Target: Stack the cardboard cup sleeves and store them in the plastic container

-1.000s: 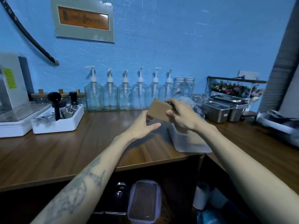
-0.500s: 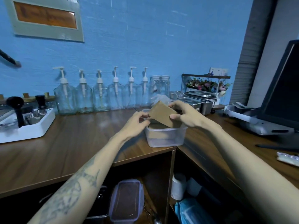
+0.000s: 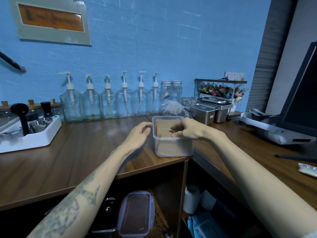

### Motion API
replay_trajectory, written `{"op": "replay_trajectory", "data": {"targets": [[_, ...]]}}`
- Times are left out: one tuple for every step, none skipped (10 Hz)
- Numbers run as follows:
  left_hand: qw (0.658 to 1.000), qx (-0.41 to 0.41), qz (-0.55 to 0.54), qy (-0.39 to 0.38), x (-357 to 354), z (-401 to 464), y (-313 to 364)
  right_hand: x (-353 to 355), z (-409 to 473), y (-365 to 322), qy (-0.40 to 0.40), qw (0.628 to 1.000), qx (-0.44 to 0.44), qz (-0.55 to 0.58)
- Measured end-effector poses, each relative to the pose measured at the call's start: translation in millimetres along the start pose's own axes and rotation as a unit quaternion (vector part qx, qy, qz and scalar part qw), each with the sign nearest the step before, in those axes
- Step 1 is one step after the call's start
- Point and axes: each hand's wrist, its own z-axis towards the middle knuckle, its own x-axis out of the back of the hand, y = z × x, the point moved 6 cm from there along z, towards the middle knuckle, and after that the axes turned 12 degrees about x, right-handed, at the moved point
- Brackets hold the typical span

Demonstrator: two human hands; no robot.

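Observation:
A clear plastic container stands at the inner corner of the wooden counter. Brown cardboard cup sleeves lie stacked inside it, close to the rim. My right hand reaches over the right side of the container, fingertips curled down onto the top sleeve. My left hand hovers at the container's left wall with fingers loosely apart, holding nothing; its fingertips are near the rim.
A row of glass pump bottles lines the blue wall. A white tray with coffee tools sits at left. Steel pans and a crumpled plastic bag are behind the container. A monitor stands right. Shelves below hold a lidded box.
The sleeve that both hands held above the container now lies inside it on the stack. My left hand has let go and drawn back to the container's left side.

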Motion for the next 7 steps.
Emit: {"op": "replay_trajectory", "data": {"targets": [[1.000,0.001,-0.010,0.008,1,0,-2,0,1,-2,0.032,0.999,0.011,0.010],[1.000,0.000,0.003,0.020,3,-1,-2,6,2,-11,0.107,0.994,0.029,0.001],[0.999,-0.001,0.033,0.038,13,-5,-4,7,9,-32,0.161,0.984,0.070,0.013],[0.996,0.004,0.066,0.058,35,-12,-16,-6,24,-64,0.150,0.983,0.104,0.028],[0.991,0.021,0.097,0.085,71,-28,-30,-32,48,-98,0.131,0.981,0.140,0.031],[0.983,0.042,0.134,0.120,117,-49,-51,-68,72,-131,0.113,0.980,0.165,0.023],[0.965,0.058,0.210,0.145,152,-66,-69,-105,90,-150,0.081,0.982,0.170,0.028]]}}
